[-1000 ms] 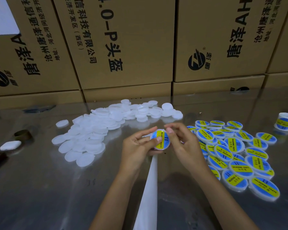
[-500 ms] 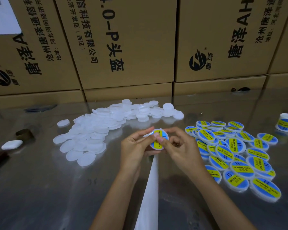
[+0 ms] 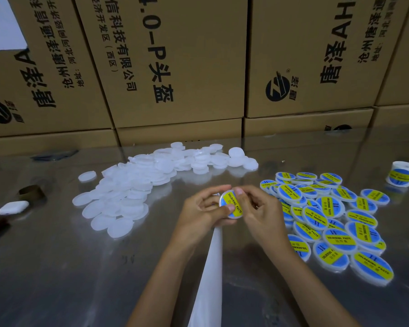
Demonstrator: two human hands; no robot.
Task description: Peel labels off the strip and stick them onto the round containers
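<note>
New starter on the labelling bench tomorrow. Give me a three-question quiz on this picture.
1. True or false: the unlabelled containers lie on the person's right.
2. What do the left hand and right hand hold together? A) label roll B) labelled container C) box
3. Fill in: the backing strip runs from the hands toward the ___.

Key: 1 false, they lie on the left, and the labelled pile on the right; 2 B, the container; 3 camera.

Glossy reflective metal table [image 3: 57,267], matt translucent plastic containers [image 3: 128,194], brown cardboard boxes [image 3: 198,67], smooth white paper strip [image 3: 210,279]
</note>
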